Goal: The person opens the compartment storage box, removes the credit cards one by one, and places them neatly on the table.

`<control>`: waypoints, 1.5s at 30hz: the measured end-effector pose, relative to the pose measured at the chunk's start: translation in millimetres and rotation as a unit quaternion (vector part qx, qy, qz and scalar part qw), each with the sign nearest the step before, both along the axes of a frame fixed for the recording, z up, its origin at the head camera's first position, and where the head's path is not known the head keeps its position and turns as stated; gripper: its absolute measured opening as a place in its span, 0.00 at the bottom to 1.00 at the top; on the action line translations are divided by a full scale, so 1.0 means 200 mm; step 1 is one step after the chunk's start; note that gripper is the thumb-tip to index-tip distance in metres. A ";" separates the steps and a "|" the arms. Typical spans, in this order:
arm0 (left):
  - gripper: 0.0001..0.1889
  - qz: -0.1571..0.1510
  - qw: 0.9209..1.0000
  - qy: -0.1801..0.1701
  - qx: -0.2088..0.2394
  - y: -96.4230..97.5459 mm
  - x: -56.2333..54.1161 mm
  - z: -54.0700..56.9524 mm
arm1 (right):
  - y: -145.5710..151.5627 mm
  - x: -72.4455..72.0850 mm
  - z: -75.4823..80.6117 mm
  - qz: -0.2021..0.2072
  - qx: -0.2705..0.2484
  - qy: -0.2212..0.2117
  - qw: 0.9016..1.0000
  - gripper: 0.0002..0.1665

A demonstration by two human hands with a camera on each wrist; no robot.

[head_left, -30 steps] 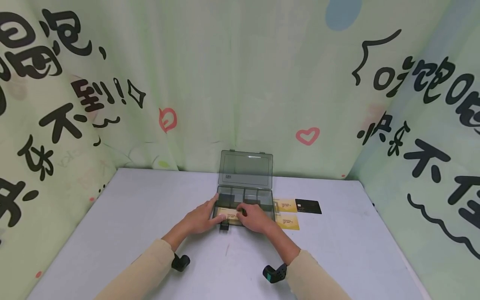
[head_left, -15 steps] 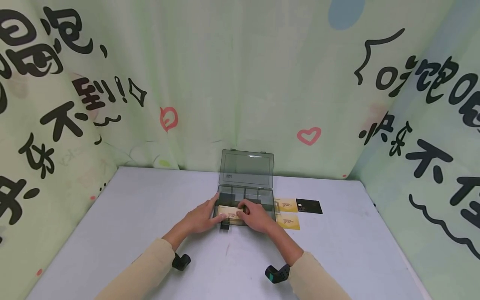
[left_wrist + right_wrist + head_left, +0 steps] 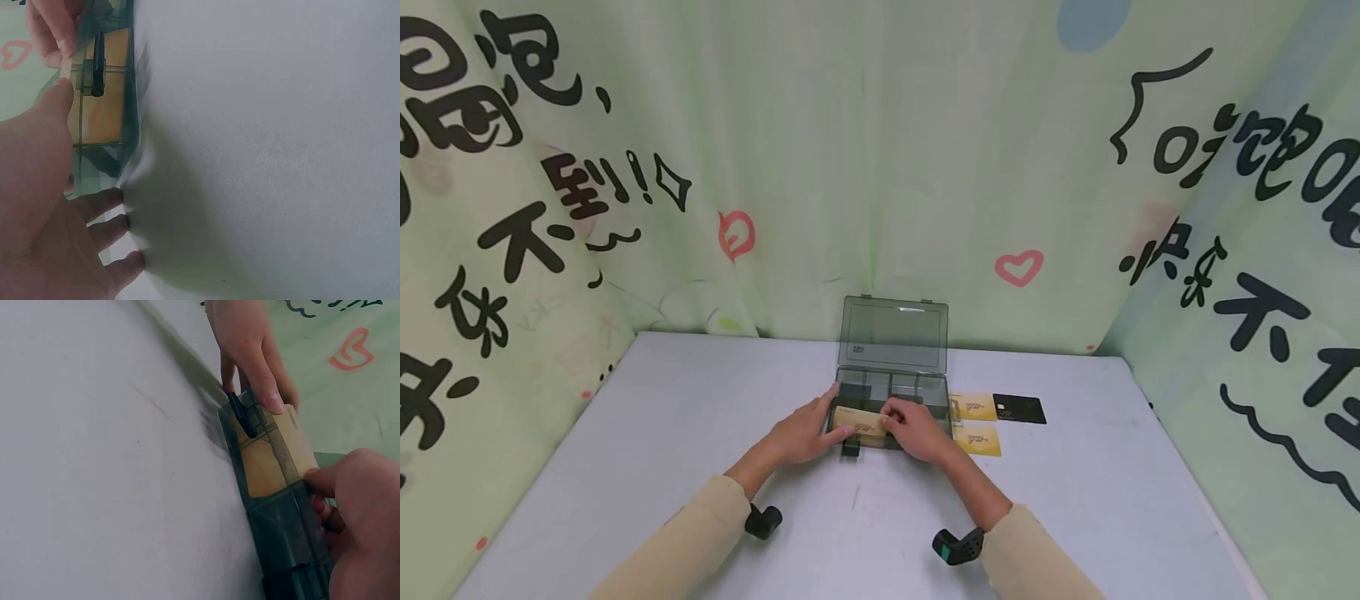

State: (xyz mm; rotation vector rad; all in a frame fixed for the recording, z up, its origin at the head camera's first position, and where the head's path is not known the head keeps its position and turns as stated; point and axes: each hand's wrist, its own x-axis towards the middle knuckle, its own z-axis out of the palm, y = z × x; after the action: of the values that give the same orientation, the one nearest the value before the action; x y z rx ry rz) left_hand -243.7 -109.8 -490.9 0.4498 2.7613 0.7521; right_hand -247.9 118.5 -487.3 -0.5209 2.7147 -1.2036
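A smoky clear plastic box (image 3: 937,407) with compartments stands on the table, lid (image 3: 892,335) raised behind it. A gold card (image 3: 859,419) sits slanted at its front left compartment. My right hand (image 3: 916,430) pinches the card's right end between thumb and bent fingers; the right wrist view shows the thumb on the card's edge (image 3: 295,434). With extended fingers, my left hand (image 3: 805,430) rests along the box's left side. Its thumb presses on the card close to the front rim. Below that thumb, a dark latch (image 3: 98,64) hangs on the front wall.
Right of the box lie two gold cards, one nearer the back (image 3: 974,407) and one in front (image 3: 977,440). A black card (image 3: 1019,408) adjoins the back one. The white table (image 3: 1112,508) ends at a printed curtain (image 3: 880,167) behind and at both sides.
My right fingers have shifted slightly rightward at the card's end. The card now slants more steeply, showing more of its length. My left hand stays in place at the box.
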 end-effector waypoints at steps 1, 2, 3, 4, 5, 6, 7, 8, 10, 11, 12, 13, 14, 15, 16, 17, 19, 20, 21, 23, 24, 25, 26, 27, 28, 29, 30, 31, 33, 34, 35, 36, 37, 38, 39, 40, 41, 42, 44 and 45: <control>0.45 0.001 1.000 0.000 -0.001 0.00 0.00 0.00 | 0.00 0.00 0.00 -0.009 -0.011 0.005 1.000 0.07; 0.45 0.002 1.000 -0.001 -0.002 0.00 0.00 0.00 | 0.00 0.01 0.00 -0.021 -0.023 0.006 1.000 0.07; 0.45 0.004 1.000 -0.001 -0.003 0.00 0.00 0.00 | -0.01 0.01 0.00 -0.033 -0.034 0.008 0.999 0.07; 0.45 0.006 1.000 -0.003 -0.004 0.00 0.00 0.00 | -0.01 0.01 -0.01 -0.046 -0.050 0.006 0.998 0.08; 0.45 0.009 1.000 -0.005 -0.007 0.00 0.00 0.00 | -0.01 0.02 0.00 -0.055 -0.065 0.007 0.996 0.08; 0.45 0.011 1.000 -0.006 -0.008 0.00 0.00 -0.01 | -0.01 0.02 0.00 -0.066 -0.081 0.004 0.995 0.08; 0.45 0.014 1.000 -0.007 -0.008 0.00 0.00 -0.01 | -0.01 0.02 0.00 -0.073 -0.094 0.003 0.993 0.09; 0.45 0.016 1.000 -0.009 -0.007 0.00 0.00 -0.01 | -0.01 0.02 0.00 -0.082 -0.108 -0.002 0.991 0.09; 0.45 0.017 1.000 -0.011 -0.008 0.00 0.00 -0.01 | 0.00 0.02 0.01 -0.093 -0.139 -0.012 0.986 0.10; 0.45 0.016 1.000 -0.011 -0.008 0.00 0.00 -0.01 | 0.01 0.03 0.01 -0.096 -0.150 -0.015 0.984 0.10; 0.45 0.015 1.000 -0.011 -0.006 0.00 0.00 -0.01 | 0.01 0.02 0.02 -0.100 -0.156 -0.017 0.983 0.09; 0.44 0.015 1.000 -0.012 -0.005 0.00 0.00 -0.01 | 0.02 0.02 0.02 -0.100 -0.159 -0.018 0.982 0.09; 0.44 0.014 1.000 -0.013 -0.004 0.00 0.00 0.00 | 0.03 0.02 0.03 -0.102 -0.164 -0.021 0.981 0.09; 0.44 0.013 1.000 -0.013 -0.003 0.00 0.00 0.00 | 0.04 0.02 0.03 -0.105 -0.165 -0.026 0.980 0.09; 0.44 0.012 1.000 -0.013 -0.002 0.01 0.00 0.00 | 0.04 0.02 0.04 -0.107 -0.165 -0.029 0.980 0.08; 0.44 0.011 1.000 -0.013 -0.002 0.01 0.01 0.00 | 0.05 0.02 0.04 -0.110 -0.162 -0.031 0.980 0.08; 0.44 0.009 1.000 -0.011 -0.001 0.01 0.01 0.00 | 0.06 0.02 0.05 -0.118 -0.162 -0.040 0.979 0.07; 0.44 0.009 1.000 -0.010 -0.001 0.00 0.00 0.00 | 0.06 0.03 0.06 -0.124 -0.163 -0.044 0.978 0.07; 0.44 0.008 1.000 -0.009 -0.001 0.00 0.00 0.00 | 0.07 0.03 0.07 -0.128 -0.163 -0.046 0.977 0.08; 0.44 0.008 1.000 -0.007 -0.004 0.00 0.00 -0.01 | 0.08 0.03 0.08 -0.137 -0.162 -0.046 0.976 0.09; 0.44 0.008 1.000 -0.007 -0.003 0.00 0.00 -0.01 | 0.08 0.03 0.08 -0.140 -0.162 -0.044 0.976 0.10; 0.44 0.008 1.000 -0.008 -0.003 0.00 0.00 -0.01 | 0.09 0.03 0.08 -0.144 -0.165 -0.045 0.975 0.11; 0.44 0.009 1.000 -0.009 -0.004 0.00 0.00 -0.01 | 0.09 0.03 0.08 -0.147 -0.167 -0.044 0.974 0.11; 0.44 0.009 1.000 -0.011 -0.005 0.00 0.00 -0.01 | 0.10 0.03 0.08 -0.149 -0.169 -0.044 0.973 0.11; 0.44 0.009 1.000 -0.011 -0.005 0.00 0.00 -0.01 | 0.11 0.03 0.08 -0.150 -0.172 -0.043 0.973 0.12; 0.44 0.008 1.000 -0.011 -0.004 0.01 0.00 -0.01 | 0.12 0.03 0.08 -0.152 -0.176 -0.043 0.972 0.12; 0.44 0.008 1.000 -0.009 -0.002 0.01 0.00 -0.01 | 0.13 0.03 0.08 -0.155 -0.181 -0.043 0.970 0.12; 0.44 0.008 1.000 -0.009 -0.001 0.01 0.00 -0.01 | 0.14 0.03 0.08 -0.156 -0.185 -0.046 0.969 0.12; 0.44 0.007 1.000 -0.006 0.002 0.00 0.00 -0.01 | 0.16 0.03 0.08 -0.155 -0.188 -0.045 0.969 0.12; 0.44 0.006 1.000 -0.006 0.003 0.00 0.00 -0.01 | 0.17 0.03 0.08 -0.156 -0.186 -0.043 0.969 0.12; 0.44 0.006 1.000 -0.006 0.004 0.00 0.00 -0.01 | 0.18 0.03 0.08 -0.157 -0.185 -0.041 0.969 0.12; 0.44 0.006 1.000 -0.007 0.005 0.00 0.00 -0.01 | 0.19 0.03 0.08 -0.158 -0.183 -0.038 0.970 0.13; 0.44 0.006 1.000 -0.007 0.004 0.00 0.00 -0.01 | 0.19 0.03 0.09 -0.158 -0.181 -0.036 0.970 0.13; 0.44 0.005 1.000 -0.007 0.004 0.00 0.00 -0.01 | 0.20 0.03 0.09 -0.159 -0.178 -0.033 0.971 0.13; 0.44 0.005 1.000 -0.008 0.004 0.00 0.00 -0.01 | 0.21 0.03 0.09 -0.160 -0.176 -0.030 0.971 0.14; 0.44 0.005 1.000 -0.008 0.005 0.00 0.00 -0.01 | 0.22 0.03 0.10 -0.164 -0.174 -0.030 0.970 0.14; 0.44 0.004 1.000 -0.007 0.005 0.00 0.00 -0.01 | 0.23 0.03 0.10 -0.166 -0.175 -0.030 0.970 0.14; 0.44 0.004 1.000 -0.007 0.005 0.00 0.00 -0.01 | 0.24 0.03 0.10 -0.168 -0.171 -0.030 0.970 0.15; 0.44 0.003 1.000 -0.006 0.006 0.00 0.00 -0.01 | 0.25 0.03 0.09 -0.173 -0.165 -0.033 0.971 0.15; 0.44 0.003 1.000 -0.006 0.007 0.00 0.00 -0.01 | 0.26 0.03 0.09 -0.177 -0.163 -0.035 0.970 0.15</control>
State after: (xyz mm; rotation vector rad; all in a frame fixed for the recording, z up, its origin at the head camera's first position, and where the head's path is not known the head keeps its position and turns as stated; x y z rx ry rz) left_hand -243.2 -110.3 -492.9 0.4382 2.7491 0.7723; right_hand -242.5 170.1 -469.3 -0.0158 2.6323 -1.7361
